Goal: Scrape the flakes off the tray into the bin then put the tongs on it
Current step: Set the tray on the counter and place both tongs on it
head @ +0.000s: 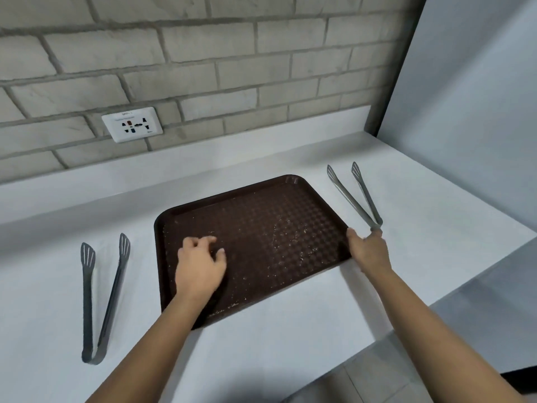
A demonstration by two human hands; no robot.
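- The flakes (286,242) are still lying on the brown tray (250,196), mostly on its right half, so I judge that the scraping step is only beginning.
- The tray lies flat on the white surface (290,321), turned a little at an angle, between two pairs of grey tongs.
- The left hand (200,264) is over the left part of the tray. Its fingers (210,239) are loosely curled and hold nothing; the tips seem to touch the tray, but I cannot tell this for sure.
- The right hand (367,250) is at the right corner of the tray. It grips the hinge end of the right tongs (353,196), whose arms are spread open and point away toward the wall.
- The left tongs (101,295) lie untouched on the surface, well apart from the tray.
- No bin is in view, so the next move probably calls for carrying the tray to a bin somewhere outside the picture, and keeping it level so no flakes fall off on the way.
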